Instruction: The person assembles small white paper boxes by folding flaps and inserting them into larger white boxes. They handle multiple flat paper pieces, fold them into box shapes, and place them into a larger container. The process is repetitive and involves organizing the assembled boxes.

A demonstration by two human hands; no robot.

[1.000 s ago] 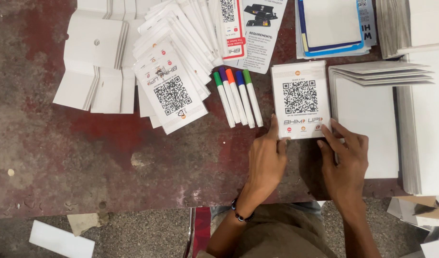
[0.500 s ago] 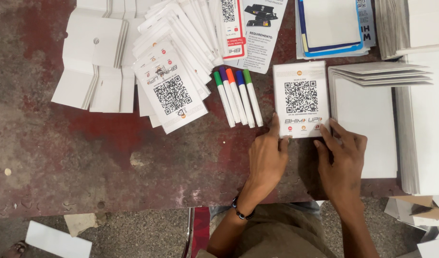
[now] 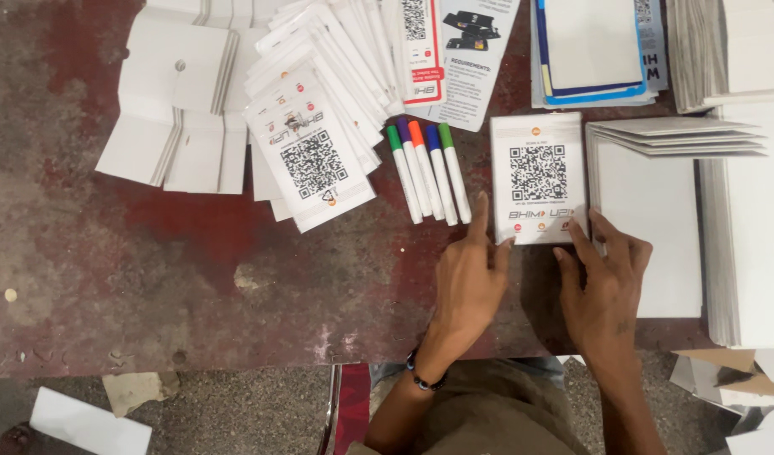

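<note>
White card with a square black code pattern lies flat on the worn red table, just right of centre. The left hand rests at the card's seven o'clock corner, palm down, forefinger stretched along the card's left edge and the other fingers loosely spread on the table. The right hand sits at the card's five o'clock corner, its fingertips on the lower edge, fingers open and flat; neither hand grips anything. A dark bead bracelet circles the left wrist.

At nine o'clock from the card, just beside it, five markers lie side by side with green, purple, orange, blue and green caps. Farther toward nine o'clock a fanned pile of similar code cards spreads out, with folded white sheets beyond it. At three o'clock stand stacks of plain white boards, touching the card's right edge. At twelve o'clock lie a printed leaflet and a blue-bordered sheet.
</note>
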